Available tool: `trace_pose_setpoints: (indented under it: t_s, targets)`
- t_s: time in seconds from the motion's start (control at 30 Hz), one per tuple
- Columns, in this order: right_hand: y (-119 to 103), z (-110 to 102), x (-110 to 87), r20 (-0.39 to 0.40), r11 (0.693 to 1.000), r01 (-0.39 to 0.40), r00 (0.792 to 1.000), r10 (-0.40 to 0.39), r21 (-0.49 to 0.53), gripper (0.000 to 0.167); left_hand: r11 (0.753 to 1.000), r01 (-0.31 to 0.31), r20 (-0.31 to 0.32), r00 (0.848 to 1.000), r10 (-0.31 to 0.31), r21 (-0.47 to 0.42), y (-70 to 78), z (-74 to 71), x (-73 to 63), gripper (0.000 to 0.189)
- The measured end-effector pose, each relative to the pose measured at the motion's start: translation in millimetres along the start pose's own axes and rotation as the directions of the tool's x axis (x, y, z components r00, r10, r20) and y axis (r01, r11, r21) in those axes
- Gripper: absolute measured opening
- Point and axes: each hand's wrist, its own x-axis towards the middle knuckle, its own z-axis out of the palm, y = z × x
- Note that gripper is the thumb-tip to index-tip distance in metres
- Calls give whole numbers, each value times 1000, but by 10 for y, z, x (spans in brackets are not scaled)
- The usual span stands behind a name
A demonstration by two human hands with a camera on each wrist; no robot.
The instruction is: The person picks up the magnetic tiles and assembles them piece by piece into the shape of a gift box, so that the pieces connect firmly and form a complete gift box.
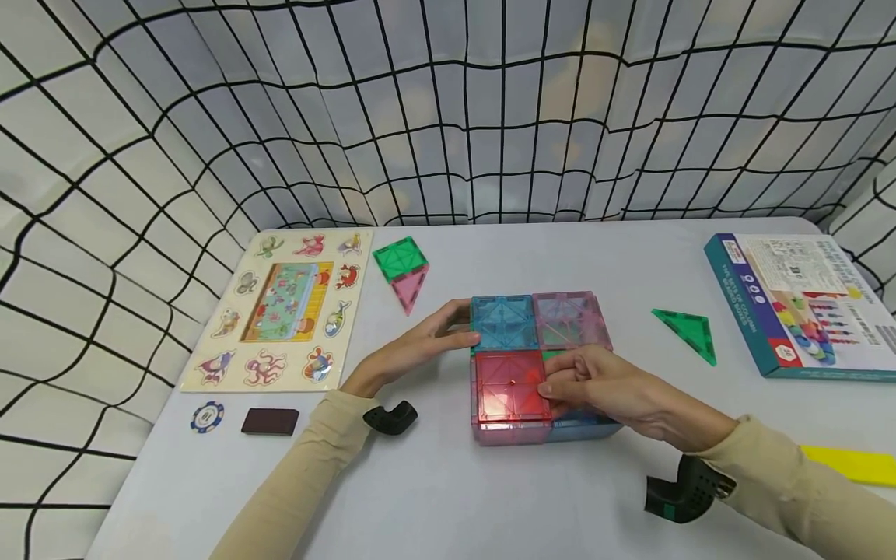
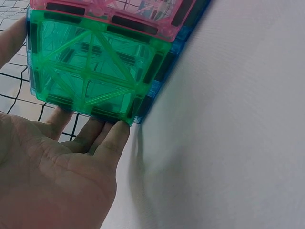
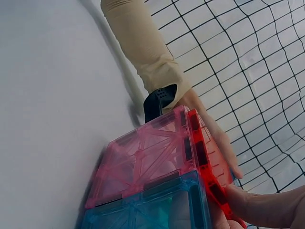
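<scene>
A box of see-through magnetic tiles (image 1: 511, 434) stands mid-table. Its top has a blue square tile (image 1: 504, 323) at back left and a pink square tile (image 1: 570, 319) at back right. Thumb and forefinger of my right hand (image 1: 602, 385) pinch a red square tile (image 1: 512, 385) by its right edge, at the front left of the top. My left hand (image 1: 420, 346) holds the back left corner of the box. In the left wrist view its thumb meets the edge of a green tile (image 2: 86, 71) on the side wall. My right hand partly hides the front right of the top.
Left lie a sea-animal puzzle board (image 1: 224, 342), a poker chip (image 1: 207, 418) and a dark block (image 1: 270, 421). Behind are green (image 1: 400, 258) and pink tiles (image 1: 409, 286). Right are a green triangle tile (image 1: 691, 336), a boxed toy (image 1: 826, 303) and something yellow (image 1: 850, 467). Black netting (image 1: 503, 117) surrounds the table.
</scene>
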Motion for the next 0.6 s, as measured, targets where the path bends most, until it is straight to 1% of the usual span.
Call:
trace_pose_setpoints:
  t_s: [0.2, 0.3, 0.4, 0.47, 0.53, 0.6]
  targets:
    - [27, -7, -2, 9, 1000, 6, 1000, -6, 18, 36, 1000, 1, 2, 1000, -1, 3, 5, 4, 1, 68]
    - [20, -5, -10, 1, 1000, 7, 1000, -7, -8, 41, 1000, 3, -3, 1000, -3, 5, 3, 2, -2, 68]
    - [2, -25, -40, -12, 997, 15, 1000, -16, -74, 50, 1000, 2, -4, 1000, -2, 2, 3, 1, -3, 67]
    - [-17, -56, -77, -16, 989, 26, 999, -28, -146, 54, 1000, -1, -4, 1000, 1, 1, 1, 1, -2, 66]
    - [-35, -106, -125, -14, 969, 58, 998, -63, -241, 52, 1000, -4, -4, 1000, 4, 0, -4, 5, 1, 67]
    - [-48, -178, -188, 0, 939, 120, 992, -127, -322, 46, 1000, -5, -4, 1000, 5, 3, -10, 8, 4, 67]
